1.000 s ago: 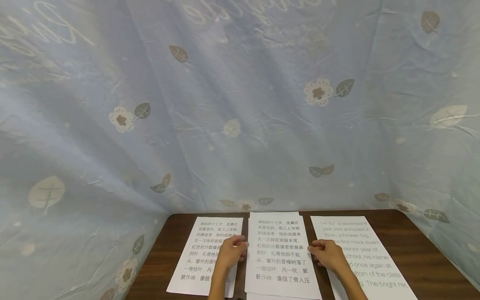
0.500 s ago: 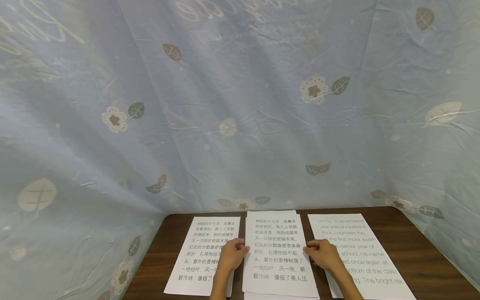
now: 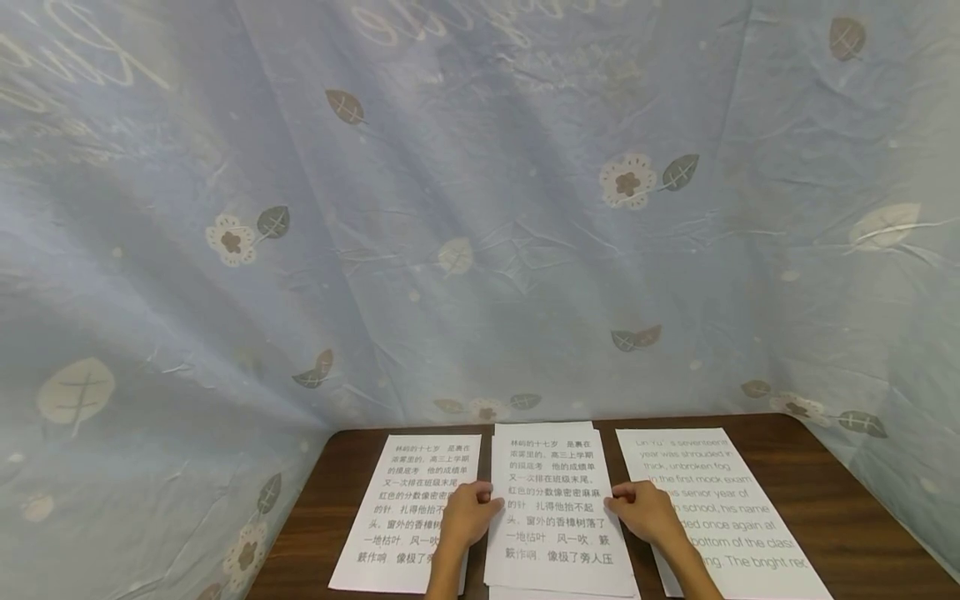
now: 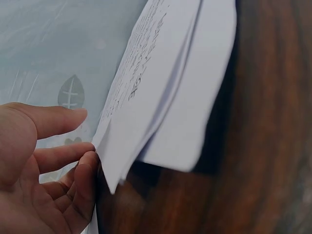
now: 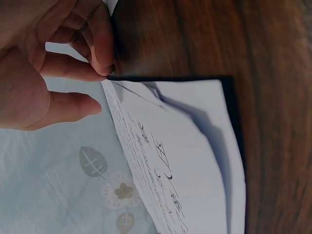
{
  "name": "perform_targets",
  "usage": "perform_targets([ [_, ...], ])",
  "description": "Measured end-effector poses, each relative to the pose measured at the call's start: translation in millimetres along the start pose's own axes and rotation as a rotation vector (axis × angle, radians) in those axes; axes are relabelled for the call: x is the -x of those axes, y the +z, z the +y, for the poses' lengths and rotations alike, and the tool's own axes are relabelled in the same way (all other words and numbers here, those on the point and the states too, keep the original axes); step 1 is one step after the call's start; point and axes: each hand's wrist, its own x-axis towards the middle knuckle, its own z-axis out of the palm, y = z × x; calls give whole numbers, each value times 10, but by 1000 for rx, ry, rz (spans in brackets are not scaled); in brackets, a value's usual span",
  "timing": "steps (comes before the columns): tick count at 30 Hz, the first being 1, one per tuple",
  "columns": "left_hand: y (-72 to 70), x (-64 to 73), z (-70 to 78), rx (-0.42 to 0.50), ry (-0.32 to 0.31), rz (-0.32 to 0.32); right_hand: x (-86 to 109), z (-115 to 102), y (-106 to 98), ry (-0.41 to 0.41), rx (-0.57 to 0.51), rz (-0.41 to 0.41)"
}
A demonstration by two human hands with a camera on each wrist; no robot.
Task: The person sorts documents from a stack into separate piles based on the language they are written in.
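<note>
A stack of printed paper sheets (image 3: 551, 575) lies in the middle of the table in the head view, its sheets slightly uneven at top and bottom. My left hand (image 3: 467, 515) is at its left edge; in the left wrist view bent fingers (image 4: 73, 158) touch the sheets' side while the thumb stays raised apart. At the right edge is my right hand (image 3: 647, 510). In the right wrist view its fingertips meet the edge of the paper (image 5: 195, 161), with the thumb (image 5: 73, 106) held away. Layers of sheets show gaps between them near the corners.
Another stack with the same kind of Chinese text (image 3: 375, 575) lies to the left, partly under my left forearm. To the right is a stack with English text (image 3: 742, 533), partly behind my right arm. A patterned blue curtain (image 3: 480, 317) hangs behind the brown table (image 3: 847, 517).
Both hands have come slightly inward against the sides of the middle stack. The head view has shifted a little. The side stacks stay where they were.
</note>
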Motion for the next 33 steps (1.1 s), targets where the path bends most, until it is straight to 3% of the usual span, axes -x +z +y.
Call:
perform_targets([
  [11,31,30,-4,33,-10,11,48,-3,22,-24,-30,28],
  [18,51,16,26,133,-14,42,43,-42,29,-37,-76,65],
  [27,57,9,52,180,8,63,45,-121,31,-10,-177,70],
  [33,32,5,43,241,-21,64,45,-154,10,0,-206,72],
])
